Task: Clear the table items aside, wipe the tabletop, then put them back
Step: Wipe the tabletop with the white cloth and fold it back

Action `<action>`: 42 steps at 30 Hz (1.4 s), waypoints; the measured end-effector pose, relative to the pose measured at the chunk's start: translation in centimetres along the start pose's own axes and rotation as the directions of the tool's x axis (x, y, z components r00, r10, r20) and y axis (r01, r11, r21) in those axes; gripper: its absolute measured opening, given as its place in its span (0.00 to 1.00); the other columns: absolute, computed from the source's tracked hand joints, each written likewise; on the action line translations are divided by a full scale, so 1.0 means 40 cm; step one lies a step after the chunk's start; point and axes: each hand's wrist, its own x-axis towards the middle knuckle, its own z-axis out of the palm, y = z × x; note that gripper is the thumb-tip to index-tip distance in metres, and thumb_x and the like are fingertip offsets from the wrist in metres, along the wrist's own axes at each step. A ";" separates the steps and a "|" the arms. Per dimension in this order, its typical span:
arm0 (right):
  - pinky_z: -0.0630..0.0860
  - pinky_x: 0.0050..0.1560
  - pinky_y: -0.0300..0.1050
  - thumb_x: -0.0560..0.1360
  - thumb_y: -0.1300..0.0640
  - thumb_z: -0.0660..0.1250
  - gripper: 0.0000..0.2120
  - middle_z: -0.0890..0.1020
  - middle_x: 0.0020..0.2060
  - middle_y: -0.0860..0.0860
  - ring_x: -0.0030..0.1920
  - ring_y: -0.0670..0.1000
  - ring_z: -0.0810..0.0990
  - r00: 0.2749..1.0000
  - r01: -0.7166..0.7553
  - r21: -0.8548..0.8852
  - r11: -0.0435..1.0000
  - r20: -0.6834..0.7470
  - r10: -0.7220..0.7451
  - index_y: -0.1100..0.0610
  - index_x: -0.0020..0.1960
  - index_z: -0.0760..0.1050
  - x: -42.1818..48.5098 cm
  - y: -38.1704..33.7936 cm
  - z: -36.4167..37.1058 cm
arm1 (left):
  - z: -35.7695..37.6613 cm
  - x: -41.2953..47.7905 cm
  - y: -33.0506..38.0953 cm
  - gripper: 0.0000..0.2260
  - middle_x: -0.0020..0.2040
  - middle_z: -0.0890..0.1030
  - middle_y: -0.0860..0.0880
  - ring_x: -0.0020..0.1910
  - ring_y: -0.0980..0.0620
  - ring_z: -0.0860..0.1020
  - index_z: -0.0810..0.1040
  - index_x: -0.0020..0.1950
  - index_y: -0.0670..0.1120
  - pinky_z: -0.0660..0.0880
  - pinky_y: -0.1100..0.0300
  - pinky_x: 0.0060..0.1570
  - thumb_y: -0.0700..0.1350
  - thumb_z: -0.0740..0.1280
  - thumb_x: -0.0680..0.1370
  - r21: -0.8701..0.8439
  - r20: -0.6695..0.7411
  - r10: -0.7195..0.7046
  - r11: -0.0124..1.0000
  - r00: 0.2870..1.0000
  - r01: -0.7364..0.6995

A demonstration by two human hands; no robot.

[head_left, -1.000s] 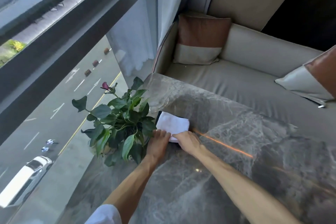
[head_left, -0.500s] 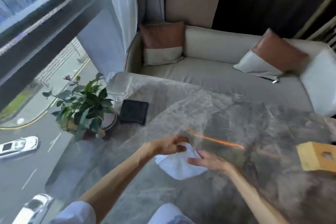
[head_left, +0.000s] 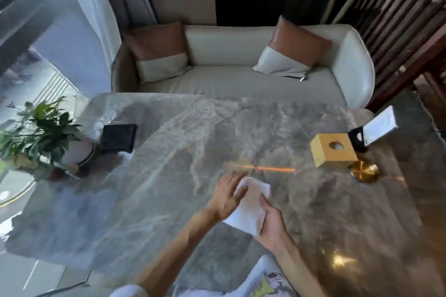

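we see the folded white cloth lying on the grey marble tabletop, near the front edge. the left hand rests flat on it, fingers spread; the right hand pinches its right edge.

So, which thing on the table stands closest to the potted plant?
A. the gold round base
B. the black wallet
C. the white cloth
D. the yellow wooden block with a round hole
B: the black wallet lies right beside the potted plant at the left end of the table, while the wooden block and gold base are at the right end and the white cloth is under the hands.
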 end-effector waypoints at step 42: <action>0.36 0.70 0.32 0.75 0.44 0.56 0.19 0.57 0.71 0.36 0.67 0.28 0.43 0.871 0.396 -0.895 -0.207 0.437 -0.224 0.27 0.64 0.62 0.729 -0.207 -0.044 | 0.063 0.110 -0.733 0.27 0.80 0.48 0.46 0.79 0.46 0.44 0.50 0.78 0.54 0.40 0.36 0.74 0.54 0.48 0.79 0.071 -0.654 -0.546 0.645 0.524 0.761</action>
